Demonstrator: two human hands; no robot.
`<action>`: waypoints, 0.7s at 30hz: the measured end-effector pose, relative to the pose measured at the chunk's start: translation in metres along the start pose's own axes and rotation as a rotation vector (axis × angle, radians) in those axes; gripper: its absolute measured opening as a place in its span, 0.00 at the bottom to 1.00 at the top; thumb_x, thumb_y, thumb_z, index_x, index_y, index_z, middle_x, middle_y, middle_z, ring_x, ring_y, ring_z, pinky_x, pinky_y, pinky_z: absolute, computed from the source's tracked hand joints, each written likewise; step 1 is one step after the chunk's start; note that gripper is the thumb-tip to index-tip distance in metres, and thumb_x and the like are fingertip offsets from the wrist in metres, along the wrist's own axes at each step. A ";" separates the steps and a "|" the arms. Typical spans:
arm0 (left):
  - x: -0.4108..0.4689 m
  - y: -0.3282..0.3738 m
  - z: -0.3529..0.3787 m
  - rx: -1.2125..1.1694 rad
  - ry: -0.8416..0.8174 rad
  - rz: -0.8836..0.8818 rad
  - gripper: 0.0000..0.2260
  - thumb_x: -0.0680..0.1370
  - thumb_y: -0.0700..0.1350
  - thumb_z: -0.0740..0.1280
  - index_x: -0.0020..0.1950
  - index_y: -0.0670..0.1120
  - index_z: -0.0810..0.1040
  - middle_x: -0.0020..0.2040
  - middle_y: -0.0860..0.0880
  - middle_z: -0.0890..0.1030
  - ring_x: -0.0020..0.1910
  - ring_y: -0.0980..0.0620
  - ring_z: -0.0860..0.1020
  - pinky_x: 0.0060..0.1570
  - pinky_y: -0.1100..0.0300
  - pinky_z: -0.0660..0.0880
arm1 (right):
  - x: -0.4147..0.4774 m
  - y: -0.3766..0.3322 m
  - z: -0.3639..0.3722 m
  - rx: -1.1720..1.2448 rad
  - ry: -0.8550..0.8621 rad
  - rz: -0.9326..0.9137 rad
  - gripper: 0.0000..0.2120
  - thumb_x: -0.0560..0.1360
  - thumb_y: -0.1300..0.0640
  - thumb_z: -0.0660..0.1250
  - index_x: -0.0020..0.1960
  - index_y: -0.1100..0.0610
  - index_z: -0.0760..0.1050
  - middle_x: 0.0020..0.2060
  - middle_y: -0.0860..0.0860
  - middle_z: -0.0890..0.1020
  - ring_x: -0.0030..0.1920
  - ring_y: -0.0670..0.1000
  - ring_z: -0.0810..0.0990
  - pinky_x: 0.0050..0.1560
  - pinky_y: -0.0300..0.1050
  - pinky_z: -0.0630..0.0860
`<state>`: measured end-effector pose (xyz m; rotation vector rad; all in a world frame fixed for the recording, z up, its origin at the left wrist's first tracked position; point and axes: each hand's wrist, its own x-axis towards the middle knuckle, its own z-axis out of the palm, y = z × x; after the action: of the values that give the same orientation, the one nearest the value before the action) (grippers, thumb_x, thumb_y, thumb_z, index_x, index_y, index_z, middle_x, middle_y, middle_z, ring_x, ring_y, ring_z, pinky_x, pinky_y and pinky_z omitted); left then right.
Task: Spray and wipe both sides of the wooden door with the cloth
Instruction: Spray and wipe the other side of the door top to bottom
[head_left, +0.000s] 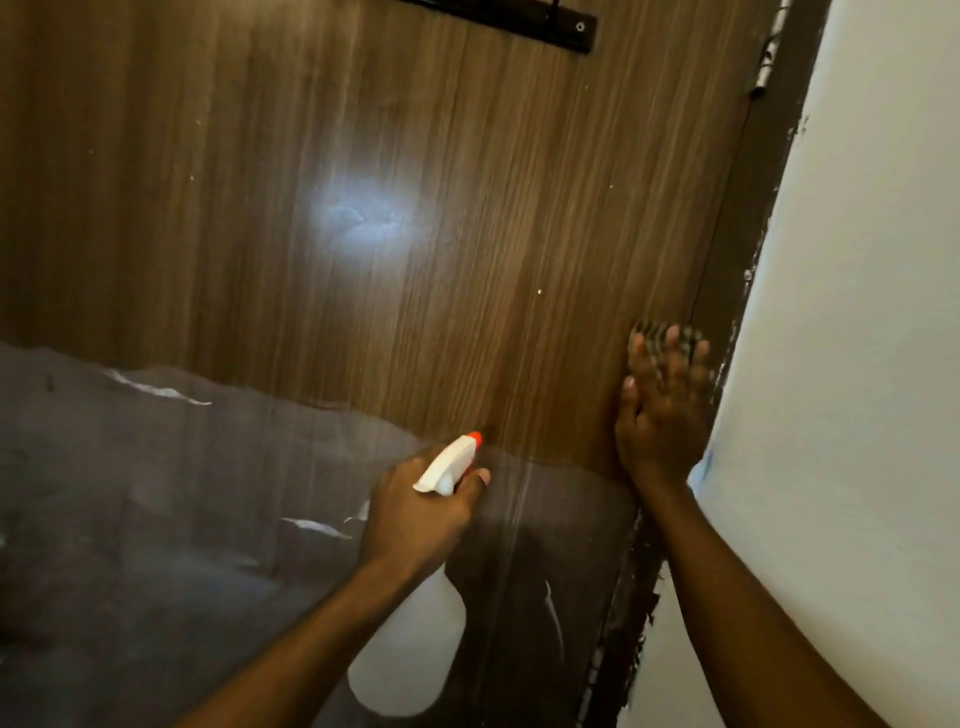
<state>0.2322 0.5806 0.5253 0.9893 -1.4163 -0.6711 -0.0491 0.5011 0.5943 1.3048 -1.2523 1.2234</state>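
No writing, label, brand, number or sign can be read here. The white spray bottle (410, 660) shows a plain body, and the wooden door (363, 156) bears only its grain.

A smooth white plastered wall (857, 260) fills the right side, brightly lit. Along its edge runs a dark brown painted frame strip (776, 156), its paint chipped and smeared onto the white. A small silvery metal hinge (765, 67) sits near the strip's top.
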 end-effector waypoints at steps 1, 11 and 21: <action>-0.004 -0.002 0.002 0.020 0.004 0.009 0.23 0.71 0.56 0.71 0.63 0.50 0.74 0.54 0.48 0.81 0.50 0.47 0.81 0.50 0.46 0.80 | 0.011 -0.011 0.002 -0.008 -0.002 0.043 0.24 0.83 0.52 0.57 0.79 0.49 0.63 0.79 0.54 0.61 0.80 0.59 0.52 0.76 0.65 0.56; -0.029 -0.020 0.022 0.169 0.048 0.025 0.21 0.73 0.51 0.70 0.63 0.45 0.75 0.54 0.46 0.81 0.51 0.49 0.80 0.48 0.58 0.78 | -0.134 0.014 0.011 -0.018 -0.228 -0.594 0.29 0.79 0.50 0.63 0.79 0.46 0.62 0.79 0.53 0.61 0.80 0.60 0.55 0.77 0.63 0.55; -0.048 -0.058 0.004 0.241 0.086 -0.116 0.21 0.71 0.51 0.73 0.62 0.48 0.76 0.54 0.48 0.81 0.51 0.50 0.80 0.52 0.52 0.79 | -0.118 -0.047 0.017 0.014 -0.163 -0.325 0.25 0.81 0.49 0.61 0.78 0.47 0.65 0.79 0.54 0.60 0.80 0.61 0.53 0.78 0.62 0.50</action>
<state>0.2343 0.5942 0.4510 1.2825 -1.3937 -0.5426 0.0001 0.4964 0.4761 1.5730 -1.0904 0.9117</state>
